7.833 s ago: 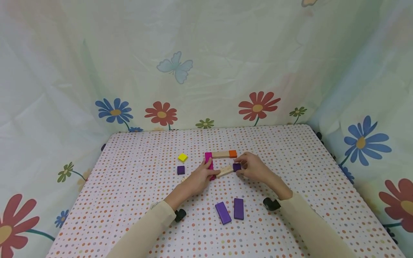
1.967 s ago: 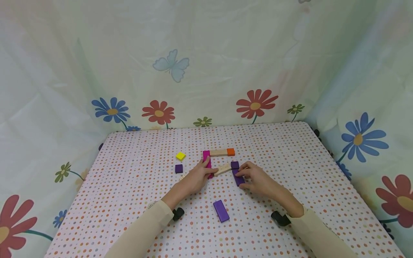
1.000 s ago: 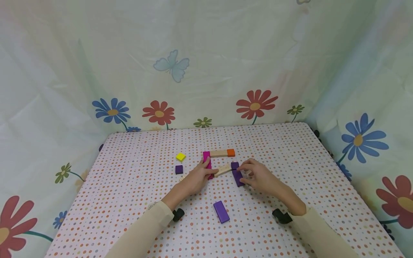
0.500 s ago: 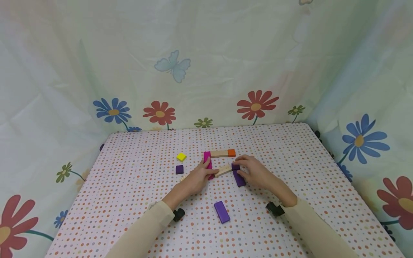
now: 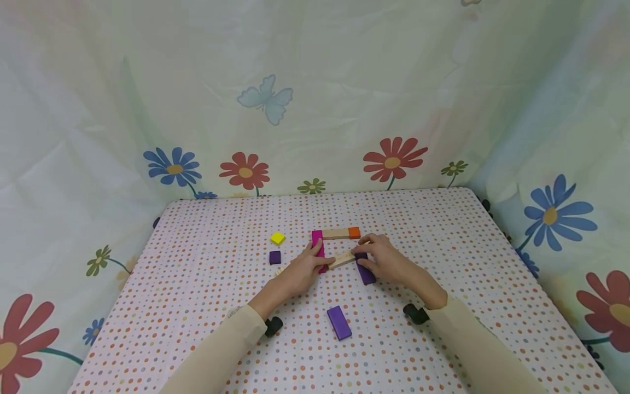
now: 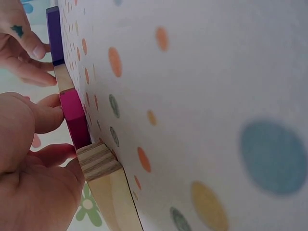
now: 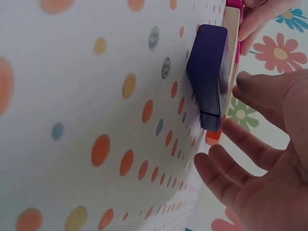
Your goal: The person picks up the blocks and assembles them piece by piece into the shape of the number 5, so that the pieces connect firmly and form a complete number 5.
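Observation:
In the head view, my left hand (image 5: 301, 272) holds a pink block (image 5: 317, 250) in place between thumb and finger. From the pink block, two plain wooden blocks (image 5: 336, 234) run rightward; an orange piece (image 5: 354, 233) ends the far one. A dark purple cube (image 5: 361, 255) ends the nearer one, with a long purple block (image 5: 366, 273) set against it. Over these two hovers my right hand (image 5: 392, 264), its thumb and forefinger at the joint between them. In the right wrist view its fingers (image 7: 255, 144) are spread, close to the purple block (image 7: 208, 53).
A loose purple block (image 5: 339, 323) lies nearer me. To the left are a yellow square (image 5: 278, 238) and another dark purple cube (image 5: 275, 257). A wooden block (image 6: 108, 192) beside the pink one is mostly hidden by the left hand in the head view. A dotted cloth (image 5: 211, 241) covers the table.
One of the two long purple blocks has moved from the front up against the dark cube. My right hand then shifted from that block to the cube's joint. The left hand stays put.

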`<action>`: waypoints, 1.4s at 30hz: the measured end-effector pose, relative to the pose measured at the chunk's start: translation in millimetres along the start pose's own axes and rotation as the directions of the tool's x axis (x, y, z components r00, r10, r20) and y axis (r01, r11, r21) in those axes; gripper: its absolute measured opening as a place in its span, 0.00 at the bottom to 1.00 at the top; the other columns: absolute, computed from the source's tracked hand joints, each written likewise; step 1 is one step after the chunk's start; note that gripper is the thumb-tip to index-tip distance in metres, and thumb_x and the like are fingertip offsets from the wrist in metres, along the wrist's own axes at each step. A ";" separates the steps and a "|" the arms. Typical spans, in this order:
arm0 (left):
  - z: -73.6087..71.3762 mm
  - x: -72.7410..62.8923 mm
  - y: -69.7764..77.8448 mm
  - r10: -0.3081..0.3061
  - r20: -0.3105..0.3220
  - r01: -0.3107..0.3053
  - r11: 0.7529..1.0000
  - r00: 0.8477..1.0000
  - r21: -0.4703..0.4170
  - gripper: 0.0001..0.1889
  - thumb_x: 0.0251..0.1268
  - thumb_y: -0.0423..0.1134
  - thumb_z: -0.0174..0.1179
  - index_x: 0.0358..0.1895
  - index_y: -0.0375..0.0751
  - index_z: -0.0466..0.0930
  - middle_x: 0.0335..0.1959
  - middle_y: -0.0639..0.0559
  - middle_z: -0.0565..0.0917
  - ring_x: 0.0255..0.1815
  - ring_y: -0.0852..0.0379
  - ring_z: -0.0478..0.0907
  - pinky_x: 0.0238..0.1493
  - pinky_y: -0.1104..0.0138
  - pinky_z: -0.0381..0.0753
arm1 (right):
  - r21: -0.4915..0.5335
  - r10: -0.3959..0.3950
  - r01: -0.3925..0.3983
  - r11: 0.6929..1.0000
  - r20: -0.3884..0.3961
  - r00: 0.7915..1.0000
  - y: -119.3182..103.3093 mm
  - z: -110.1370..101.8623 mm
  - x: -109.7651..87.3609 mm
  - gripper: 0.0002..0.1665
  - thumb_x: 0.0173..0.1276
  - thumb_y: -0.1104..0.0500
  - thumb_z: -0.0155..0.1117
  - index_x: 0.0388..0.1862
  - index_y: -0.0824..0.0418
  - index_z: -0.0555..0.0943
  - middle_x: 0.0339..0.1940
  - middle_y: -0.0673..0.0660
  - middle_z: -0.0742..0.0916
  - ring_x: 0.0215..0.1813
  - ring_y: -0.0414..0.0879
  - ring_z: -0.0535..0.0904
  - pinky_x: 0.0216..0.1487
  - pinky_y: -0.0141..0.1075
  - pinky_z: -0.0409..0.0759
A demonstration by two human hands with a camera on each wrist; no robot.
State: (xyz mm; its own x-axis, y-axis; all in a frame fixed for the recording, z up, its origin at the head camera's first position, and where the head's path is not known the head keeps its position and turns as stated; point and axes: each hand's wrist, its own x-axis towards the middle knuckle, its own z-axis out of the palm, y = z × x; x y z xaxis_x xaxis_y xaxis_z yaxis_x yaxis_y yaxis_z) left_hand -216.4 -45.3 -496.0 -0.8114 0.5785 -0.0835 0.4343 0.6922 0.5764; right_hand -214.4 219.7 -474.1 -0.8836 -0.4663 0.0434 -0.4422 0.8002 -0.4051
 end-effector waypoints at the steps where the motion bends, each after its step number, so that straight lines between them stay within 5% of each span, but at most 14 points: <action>1: -0.2 0.0 0.3 0.001 0.000 -0.001 1.000 1.000 0.001 0.22 0.86 0.33 0.47 0.74 0.52 0.79 0.89 0.40 0.49 0.89 0.33 0.44 0.83 0.41 0.62 | -0.001 0.000 0.000 1.000 0.006 1.000 0.2 -0.1 0.1 0.16 0.75 0.64 0.68 0.60 0.62 0.88 0.62 0.67 0.83 0.66 0.67 0.78 0.77 0.76 0.58; 8: -1.7 -0.4 2.1 0.002 0.003 -0.002 1.000 1.000 0.005 0.22 0.86 0.33 0.47 0.74 0.52 0.78 0.89 0.41 0.48 0.89 0.34 0.44 0.83 0.41 0.62 | -0.012 -0.002 0.002 1.000 0.023 1.000 0.5 -1.1 0.6 0.18 0.74 0.64 0.69 0.61 0.63 0.87 0.59 0.66 0.84 0.62 0.63 0.79 0.69 0.67 0.72; 31: -6.3 -9.1 9.3 0.078 -0.095 -0.070 0.994 0.992 0.083 0.23 0.86 0.38 0.50 0.78 0.49 0.74 0.89 0.36 0.49 0.89 0.34 0.50 0.86 0.45 0.61 | -0.007 0.037 -0.037 0.999 0.027 0.999 -0.3 4.1 0.9 0.19 0.75 0.63 0.69 0.63 0.61 0.87 0.63 0.67 0.81 0.63 0.64 0.77 0.67 0.64 0.75; 36: -11.6 -15.8 17.9 0.148 -0.140 -0.131 0.984 0.979 0.121 0.21 0.84 0.36 0.54 0.74 0.45 0.78 0.87 0.36 0.57 0.86 0.34 0.58 0.83 0.46 0.66 | -0.022 0.045 -0.045 0.999 0.017 0.999 -2.2 3.5 0.1 0.19 0.74 0.63 0.69 0.63 0.61 0.87 0.60 0.65 0.80 0.60 0.62 0.75 0.65 0.63 0.72; 42: -12.4 -27.7 31.7 0.295 -0.192 -0.257 0.945 0.936 0.201 0.18 0.80 0.31 0.58 0.67 0.42 0.83 0.70 0.39 0.79 0.72 0.42 0.77 0.72 0.52 0.81 | -0.042 0.025 -0.025 0.999 0.002 1.000 -3.1 3.4 -1.1 0.19 0.74 0.64 0.70 0.62 0.62 0.87 0.57 0.64 0.81 0.55 0.58 0.76 0.63 0.60 0.74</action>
State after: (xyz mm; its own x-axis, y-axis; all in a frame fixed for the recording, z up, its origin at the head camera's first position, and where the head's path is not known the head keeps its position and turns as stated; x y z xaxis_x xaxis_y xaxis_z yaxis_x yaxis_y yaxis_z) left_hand -185.0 -44.7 -465.4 -0.7066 0.6627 0.2483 0.6974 0.5926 0.4031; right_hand -211.5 216.5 -476.0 -0.8940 -0.4469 0.0318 -0.4262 0.8265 -0.3677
